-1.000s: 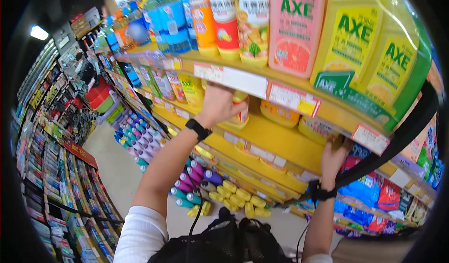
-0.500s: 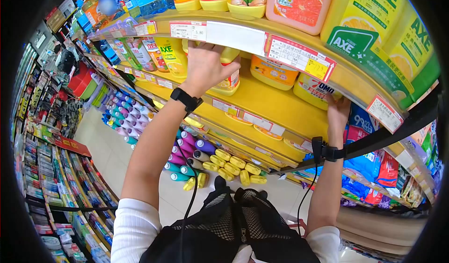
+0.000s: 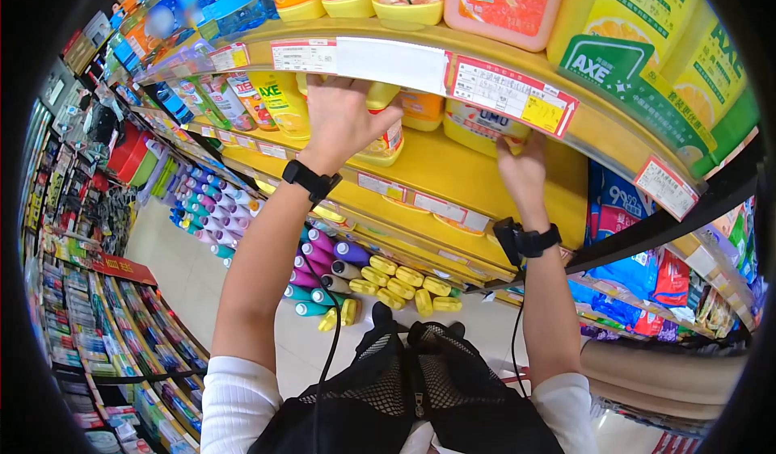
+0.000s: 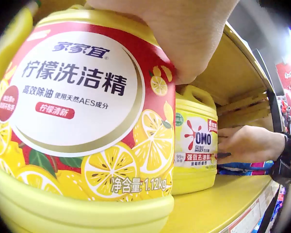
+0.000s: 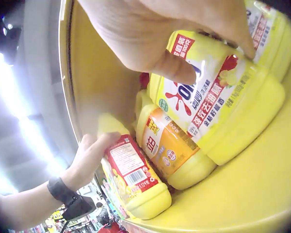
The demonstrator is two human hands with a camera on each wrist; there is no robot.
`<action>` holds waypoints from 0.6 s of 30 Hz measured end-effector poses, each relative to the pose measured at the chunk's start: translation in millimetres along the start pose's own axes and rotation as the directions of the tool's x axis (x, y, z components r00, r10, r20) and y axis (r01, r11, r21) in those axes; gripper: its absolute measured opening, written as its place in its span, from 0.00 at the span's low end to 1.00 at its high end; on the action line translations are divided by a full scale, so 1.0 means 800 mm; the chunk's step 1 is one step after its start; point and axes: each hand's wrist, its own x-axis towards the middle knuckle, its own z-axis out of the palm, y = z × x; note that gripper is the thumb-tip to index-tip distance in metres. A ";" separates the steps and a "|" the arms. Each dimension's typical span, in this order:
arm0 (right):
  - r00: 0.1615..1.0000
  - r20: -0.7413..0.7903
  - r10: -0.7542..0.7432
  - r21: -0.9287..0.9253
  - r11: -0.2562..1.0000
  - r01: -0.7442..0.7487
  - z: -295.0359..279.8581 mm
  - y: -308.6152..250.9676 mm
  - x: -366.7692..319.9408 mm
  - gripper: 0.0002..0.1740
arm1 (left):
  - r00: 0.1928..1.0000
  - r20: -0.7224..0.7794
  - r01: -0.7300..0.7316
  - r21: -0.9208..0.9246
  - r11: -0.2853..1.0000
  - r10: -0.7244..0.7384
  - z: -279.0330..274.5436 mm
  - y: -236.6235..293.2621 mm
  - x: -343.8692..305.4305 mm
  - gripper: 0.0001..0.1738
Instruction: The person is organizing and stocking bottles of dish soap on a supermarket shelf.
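My left hand [image 3: 343,123] grips the upper part of a yellow dish soap bottle [image 4: 82,111] with a red, lemon-printed label. Its fingers go over the top, and the thumb lies along the side in the right wrist view. My right hand [image 3: 524,171] holds a yellow OMO dish soap bottle [image 5: 208,97], its thumb across the label and its fingers at the bottle's side. Between these two stands a bottle with an orange label [image 5: 167,145]. All three stand on the yellow shelf [image 3: 461,171]. The upper shelf hides their tops in the head view.
The upper shelf's edge [image 3: 396,58] with price tags runs just over my hands, bearing large AXE bottles [image 3: 647,58]. More yellow AXE bottles [image 3: 280,102] stand left on my shelf. Blue detergent bags [image 3: 618,212] lie to the right. Several bottles [image 3: 323,264] stand on the floor below.
My right hand has moved left along the shelf, and the OMO bottle has slid with it toward the orange-labelled one. My left hand stays on the red-labelled bottle. The head view has tilted downward.
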 end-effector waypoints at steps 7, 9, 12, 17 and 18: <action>0.988 0.114 -0.105 0.056 0.993 0.099 0.029 -0.008 -0.001 0.40 | 0.998 0.059 -0.010 0.022 1.000 0.009 -0.005 0.001 0.002 0.31; 0.980 0.011 -0.200 0.050 0.979 0.199 0.035 -0.003 -0.014 0.39 | 0.999 0.045 -0.016 0.028 0.999 0.015 -0.006 0.003 0.003 0.31; 0.981 0.008 -0.194 0.050 0.980 0.193 0.025 0.007 -0.042 0.41 | 0.998 0.067 0.002 0.043 0.999 -0.005 -0.002 0.001 -0.002 0.31; 0.990 0.096 -0.099 0.027 0.995 0.097 0.001 0.021 -0.080 0.42 | 0.999 0.052 -0.007 0.044 0.999 0.005 -0.003 0.023 0.008 0.30; 0.990 0.106 -0.095 0.019 0.995 0.094 -0.003 0.023 -0.086 0.42 | 0.998 0.055 -0.011 0.038 0.999 0.008 -0.002 0.031 0.010 0.30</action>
